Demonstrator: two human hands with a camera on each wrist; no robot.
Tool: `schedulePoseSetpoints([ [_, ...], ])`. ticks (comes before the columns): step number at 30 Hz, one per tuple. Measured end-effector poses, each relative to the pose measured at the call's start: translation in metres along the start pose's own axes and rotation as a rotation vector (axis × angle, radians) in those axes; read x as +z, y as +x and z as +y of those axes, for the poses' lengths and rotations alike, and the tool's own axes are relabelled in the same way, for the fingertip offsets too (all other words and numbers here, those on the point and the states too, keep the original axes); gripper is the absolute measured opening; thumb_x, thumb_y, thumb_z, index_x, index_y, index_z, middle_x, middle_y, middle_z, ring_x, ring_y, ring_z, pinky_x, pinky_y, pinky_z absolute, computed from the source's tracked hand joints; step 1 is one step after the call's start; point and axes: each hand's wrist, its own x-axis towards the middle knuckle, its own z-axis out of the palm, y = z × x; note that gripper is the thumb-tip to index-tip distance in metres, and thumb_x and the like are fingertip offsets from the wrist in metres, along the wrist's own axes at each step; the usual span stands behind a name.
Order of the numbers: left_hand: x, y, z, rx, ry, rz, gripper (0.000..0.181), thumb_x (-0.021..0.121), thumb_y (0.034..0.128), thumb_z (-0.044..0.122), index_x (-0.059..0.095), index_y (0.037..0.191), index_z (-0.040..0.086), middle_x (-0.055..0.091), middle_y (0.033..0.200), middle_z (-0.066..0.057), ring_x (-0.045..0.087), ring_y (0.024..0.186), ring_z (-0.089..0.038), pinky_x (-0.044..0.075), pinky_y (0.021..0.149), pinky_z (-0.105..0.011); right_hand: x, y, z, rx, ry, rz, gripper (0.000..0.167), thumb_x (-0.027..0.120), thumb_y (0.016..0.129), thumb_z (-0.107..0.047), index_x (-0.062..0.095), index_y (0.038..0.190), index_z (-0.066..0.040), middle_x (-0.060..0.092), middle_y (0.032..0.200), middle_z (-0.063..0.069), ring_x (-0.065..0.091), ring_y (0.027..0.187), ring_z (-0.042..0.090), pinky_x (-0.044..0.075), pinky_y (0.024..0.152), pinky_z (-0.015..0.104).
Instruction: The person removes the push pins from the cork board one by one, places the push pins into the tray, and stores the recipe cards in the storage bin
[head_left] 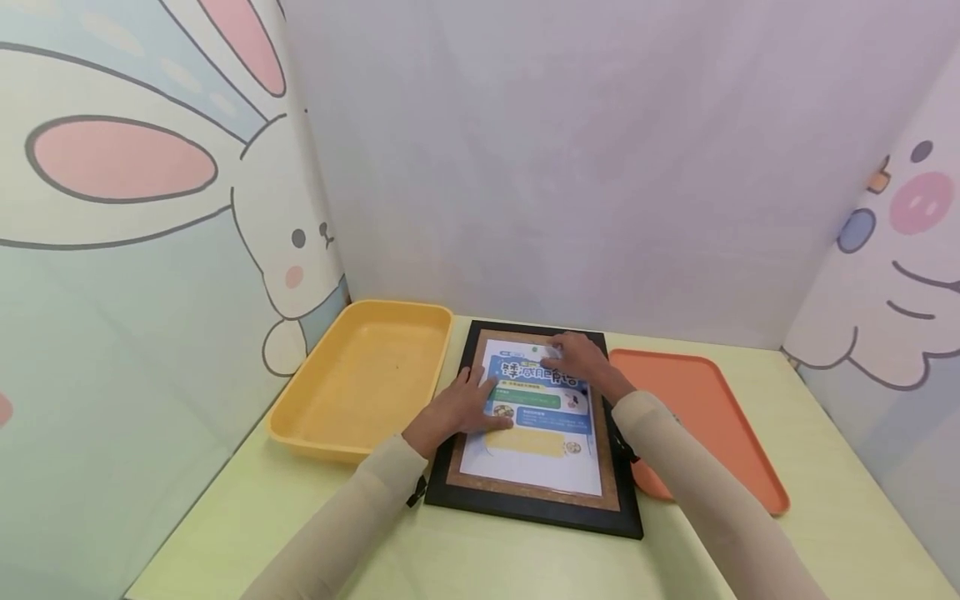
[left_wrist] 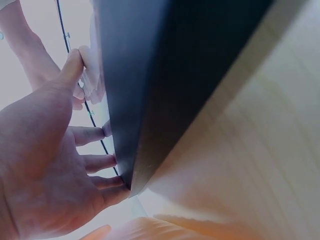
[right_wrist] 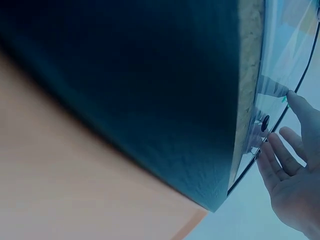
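A black picture frame (head_left: 532, 518) with a brown inner border lies flat on the table, a printed poster (head_left: 525, 473) inside it under a glossy surface. My left hand (head_left: 468, 406) rests with spread fingers on the poster's left part. At the upper right, my right hand (head_left: 583, 360) touches the poster near its top edge. From the left wrist, the hand (left_wrist: 47, 165) shows its fingertips against the face beside the thick dark frame edge (left_wrist: 150, 95). In the right wrist view, extended fingers of the hand (right_wrist: 300, 185) meet the shiny surface.
A yellow tray (head_left: 375, 375) stands left of the frame, close beside it. On the right lies an orange tray (head_left: 712, 417), partly behind the right forearm. Cartoon-printed curtains (head_left: 285, 242) enclose the table (head_left: 810, 467) at the sides, and a plain one hangs behind.
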Motion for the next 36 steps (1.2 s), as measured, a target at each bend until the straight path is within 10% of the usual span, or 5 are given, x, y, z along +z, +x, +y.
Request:
schedulePoseSetpoints([
  [36,0.001,0.005,0.001,0.000,0.070,-0.010,0.101,0.057,0.0882,0.080,0.035,0.163,0.016,0.023,0.169,-0.016,0.030,0.151,-0.038,0.036,0.119,-0.050,0.006,0.017,-0.016,0.010,0.169,0.037,0.030,0.074,0.099,-0.020,0.075,0.125,-0.006,0.072,0.111,0.013,0.063,0.095,0.027,0.053,0.089,0.043],
])
